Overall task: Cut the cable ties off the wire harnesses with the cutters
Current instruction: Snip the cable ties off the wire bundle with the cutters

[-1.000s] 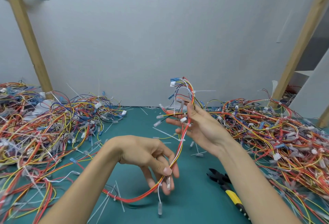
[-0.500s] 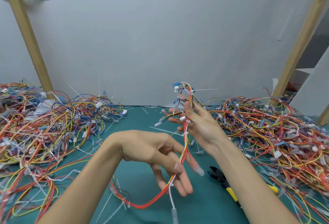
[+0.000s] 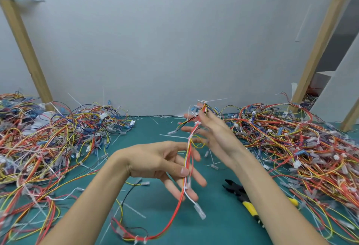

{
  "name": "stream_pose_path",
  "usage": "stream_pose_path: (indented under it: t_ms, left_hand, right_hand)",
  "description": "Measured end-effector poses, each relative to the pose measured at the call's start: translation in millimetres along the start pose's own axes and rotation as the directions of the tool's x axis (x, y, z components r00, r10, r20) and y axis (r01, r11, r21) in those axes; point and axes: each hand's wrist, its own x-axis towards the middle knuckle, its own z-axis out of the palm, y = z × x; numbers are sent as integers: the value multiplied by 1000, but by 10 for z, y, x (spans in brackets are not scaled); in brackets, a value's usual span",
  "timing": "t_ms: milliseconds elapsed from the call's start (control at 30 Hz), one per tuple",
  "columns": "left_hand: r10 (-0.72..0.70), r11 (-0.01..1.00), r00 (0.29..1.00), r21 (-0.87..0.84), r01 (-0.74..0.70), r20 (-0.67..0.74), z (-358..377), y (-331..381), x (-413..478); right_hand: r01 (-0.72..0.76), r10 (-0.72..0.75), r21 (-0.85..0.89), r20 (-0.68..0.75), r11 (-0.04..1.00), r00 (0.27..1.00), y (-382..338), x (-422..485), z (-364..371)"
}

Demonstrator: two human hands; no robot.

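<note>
A left hand (image 3: 165,167) is pinching a wire harness (image 3: 191,142) midway, the right hand (image 3: 215,135) is pinching its top; cutters (image 3: 240,195) are lying on the mat (image 3: 213,227).

Left hand (image 3: 155,163): bare, long slender fingers, short rounded nails. Thumbnail (image 3: 184,171) glossy, trimmed close, sits right at grip. Fine crease lines across left wrist (image 3: 124,165), just behind grip. Left forearm (image 3: 93,202): bare, slim, smooth, uncovered from wrist back to lower frame edge. Right hand (image 3: 215,134): bare; fingers around grip motion-blurred, nails not readable. Right forearm (image 3: 272,206): bare likewise, slim, uncovered from grip side back to bottom edge.
</note>
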Motion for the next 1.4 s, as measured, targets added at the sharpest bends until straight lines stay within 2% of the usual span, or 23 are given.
stream_pose_path:
  t_ms: [133,233,367,467,567,667,700,767,833,867,933,967,1033,1100,1167,1267,1400]
  left_hand:
    - [-5,1000,999,-6,5,-52,-81,-49,-31]
    - [-20,1000,995,-8,19,-93,-83,-14,-46]
    - [-61,997,958,19,69,-280,-29,21,39]
    - [-2,999,933,29,14,-361,-1,16,137]
    - [83,997,910,36,-75,-406,7,11,181]
    - [131,989,848,8,-148,-513,-22,-4,184]
    - [137,987,826,4,-161,-547,-38,-13,181]
    - [146,985,788,15,-171,-599,-63,-32,173]
    - [161,982,749,32,-184,-642,-80,-47,171]
    - [172,981,727,44,-191,-665,-90,-49,173]
    - [201,976,682,89,-196,-703,-114,-42,178]
    - [220,973,662,115,-199,-716,-130,-39,177]
    - [253,966,618,163,-199,-744,-161,-40,172]
    - [280,960,579,222,-171,-766,-175,-50,165]
    - [293,956,571,245,-162,-767,-163,-53,167]
    - [296,955,543,242,-170,-786,-156,-65,186]
    - [297,953,501,284,-103,-813,-175,-86,199]
  right_hand:
    - [30,-29,-86,17,996,999,43,34,-50]
    - [75,-77,-231,0,970,997,51,41,-35]
    - [120,-136,-390,-13,913,991,53,38,-31]
    - [130,-153,-513,-3,849,988,23,39,-14]
    - [121,-193,-700,-23,704,981,-48,19,-24]
    - [77,-189,-904,-4,422,982,-161,-9,-125]
    - [66,-174,-931,2,360,985,-214,-27,-149]
    - [39,-151,-957,-5,288,989,-314,-61,-170]
    - [-2,-105,-964,-31,267,994,-399,-95,-182]
    - [-17,-50,-957,-32,290,998,-439,-115,-188]
    - [-48,143,-900,16,433,990,-503,-173,-196]
    - [-66,256,-866,73,496,964,-523,-202,-195]
    - [-86,429,-824,199,560,881,-506,-239,-188]
    - [-120,509,-776,280,619,814,-412,-240,-152]
    - [-147,497,-706,320,693,807,-286,-213,-93]
    - [-164,410,-572,331,803,850,-120,-167,-23]
    - [-127,302,-466,324,875,896,-1,-123,-1]
